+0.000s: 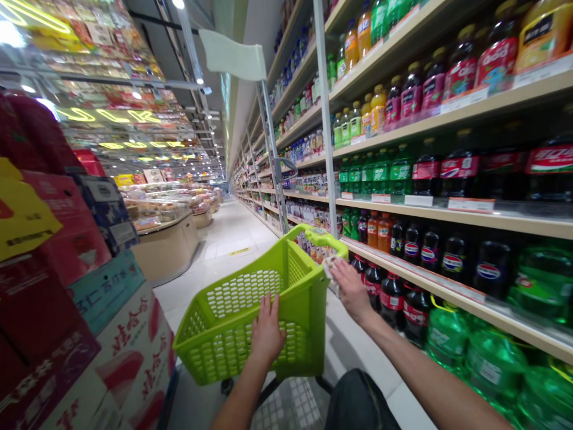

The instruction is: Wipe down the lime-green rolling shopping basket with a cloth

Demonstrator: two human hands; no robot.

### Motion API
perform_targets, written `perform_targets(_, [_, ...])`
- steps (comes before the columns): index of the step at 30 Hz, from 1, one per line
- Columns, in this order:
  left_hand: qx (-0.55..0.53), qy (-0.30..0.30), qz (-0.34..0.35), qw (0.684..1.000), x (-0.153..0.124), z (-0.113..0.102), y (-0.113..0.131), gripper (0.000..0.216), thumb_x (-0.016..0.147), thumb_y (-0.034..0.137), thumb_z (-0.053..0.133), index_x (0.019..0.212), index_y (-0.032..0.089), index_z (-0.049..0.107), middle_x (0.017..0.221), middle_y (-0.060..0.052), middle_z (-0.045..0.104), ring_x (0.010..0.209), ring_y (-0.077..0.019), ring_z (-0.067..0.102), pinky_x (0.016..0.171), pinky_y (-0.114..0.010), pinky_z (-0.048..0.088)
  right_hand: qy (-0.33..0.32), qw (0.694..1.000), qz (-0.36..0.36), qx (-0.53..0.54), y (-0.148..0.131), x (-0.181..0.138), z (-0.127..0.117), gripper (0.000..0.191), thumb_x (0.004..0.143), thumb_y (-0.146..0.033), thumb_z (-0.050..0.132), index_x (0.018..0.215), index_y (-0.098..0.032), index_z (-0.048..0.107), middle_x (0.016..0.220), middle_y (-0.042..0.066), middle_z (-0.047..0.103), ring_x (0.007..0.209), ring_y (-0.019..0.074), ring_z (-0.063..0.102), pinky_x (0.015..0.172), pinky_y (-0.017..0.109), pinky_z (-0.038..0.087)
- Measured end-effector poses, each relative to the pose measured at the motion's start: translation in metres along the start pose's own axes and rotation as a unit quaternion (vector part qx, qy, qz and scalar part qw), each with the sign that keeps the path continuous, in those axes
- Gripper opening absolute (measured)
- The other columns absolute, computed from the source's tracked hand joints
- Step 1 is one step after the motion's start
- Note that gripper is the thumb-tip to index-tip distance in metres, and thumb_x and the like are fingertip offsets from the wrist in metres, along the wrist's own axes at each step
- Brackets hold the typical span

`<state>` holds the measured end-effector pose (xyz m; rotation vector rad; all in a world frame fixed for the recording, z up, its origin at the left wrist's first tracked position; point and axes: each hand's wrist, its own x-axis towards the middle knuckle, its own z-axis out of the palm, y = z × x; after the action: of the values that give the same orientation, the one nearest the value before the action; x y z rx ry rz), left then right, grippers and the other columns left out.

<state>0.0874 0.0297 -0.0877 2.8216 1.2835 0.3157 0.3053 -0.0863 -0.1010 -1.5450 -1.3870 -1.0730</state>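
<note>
A lime-green plastic shopping basket [250, 298] stands tilted on a cart frame in front of me. My left hand [267, 331] lies on the basket's near wall with its fingers curled over the rim. At the basket's right corner, just under the green handle [324, 239], my right hand [351, 286] is closed on a small white cloth [330, 264]. The basket looks empty as far as I can see inside.
Shelves of bottled drinks [425, 173] run along the right, close to my right arm. Stacked red and white cartons [80, 310] stand on the left. A step ladder [275, 173] stands ahead by the shelves. The tiled aisle [233, 239] leads forward past display counters [165, 239].
</note>
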Motion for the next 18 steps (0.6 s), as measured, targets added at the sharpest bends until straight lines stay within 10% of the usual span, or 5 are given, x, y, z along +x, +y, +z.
perform_targets(5, [0.007, -0.011, 0.015, 1.0, -0.003, -0.004, -0.004, 0.08, 0.069, 0.018, 0.051, 0.138, 0.019, 0.012, 0.148, -0.005, 0.005, 0.135, -0.0196, 0.006, 0.102, -0.036, 0.027, -0.098, 0.989, -0.105, 0.043, -0.025, -0.059, 0.016, 0.037, 0.085, -0.007, 0.037, 0.111, -0.023, 0.058, 0.111, 0.006, 0.062, 0.114, 0.0173, 0.049, 0.087, 0.037, 0.049])
perform_targets(12, [-0.016, -0.017, -0.005, 1.0, -0.001, -0.005, -0.001, 0.08, 0.067, 0.022, 0.051, 0.138, 0.015, 0.014, 0.148, -0.006, 0.005, 0.135, -0.0198, 0.004, 0.103, -0.034, 0.025, -0.037, 0.999, 0.003, 0.01, -0.008, 0.006, 0.002, 0.044, 0.083, -0.004, 0.033, 0.119, -0.019, 0.053, 0.126, 0.01, 0.051, 0.127, 0.0193, 0.031, 0.101, 0.047, 0.033])
perform_targets(18, [-0.02, -0.023, 0.014, 0.999, -0.006, -0.009, -0.005, 0.079, 0.066, 0.019, 0.049, 0.138, 0.015, 0.016, 0.147, -0.005, 0.009, 0.135, -0.018, 0.008, 0.104, -0.033, 0.025, -0.121, 0.986, -0.112, 0.027, -0.02, -0.061, 0.014, 0.04, 0.084, -0.006, 0.035, 0.113, -0.024, 0.057, 0.114, 0.005, 0.061, 0.115, 0.0162, 0.048, 0.088, 0.038, 0.048])
